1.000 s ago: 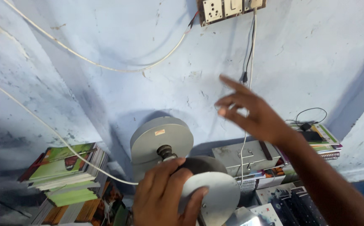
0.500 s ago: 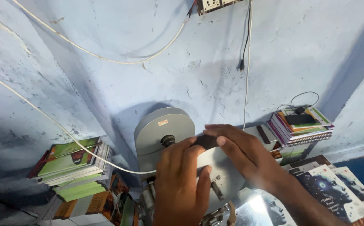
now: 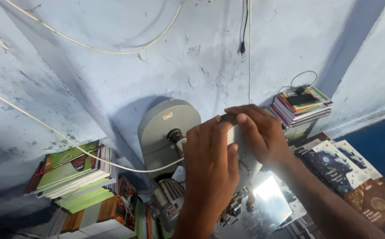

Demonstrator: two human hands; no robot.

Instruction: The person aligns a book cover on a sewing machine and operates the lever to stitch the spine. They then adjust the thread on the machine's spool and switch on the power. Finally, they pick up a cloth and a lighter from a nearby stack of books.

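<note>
2 hands sit together on a small grey machine that stands against the blue wall point(image 3: 90, 97): the left hand point(image 3: 210, 155) lies flat over the pale wheel-shaped part point(image 3: 242, 148) at the front, fingers close together and pressed down on it, while the right hand point(image 3: 258, 132) curls over the same part's top edge, fingertips hooked on the rim. Behind them stands the round grey disc housing point(image 3: 166, 128) with its dark hub point(image 3: 174, 135) just beside the left fingertips, and below is a ribbed electric motor point(image 3: 168, 199). A white cable point(image 3: 68, 141) runs across the wall and passes in front of the housing to reach the machine. In my judgement the main risk is fingers so near the hub and wheel: if the motor turned, they could be caught, and the loose cable could snag on a rotating part. A shiny metal plate point(image 3: 267, 203) lies under the right forearm with a bare edge close to the skin. No bin, box or tray shows; the only stores are open piles: 1 stack of green-covered books point(image 3: 75, 175) at the left, 1 stack of notebooks point(image 3: 300, 110) at the right bearing a dark device with a cord, and loose printed books point(image 3: 347, 168) near the right arm.
</note>
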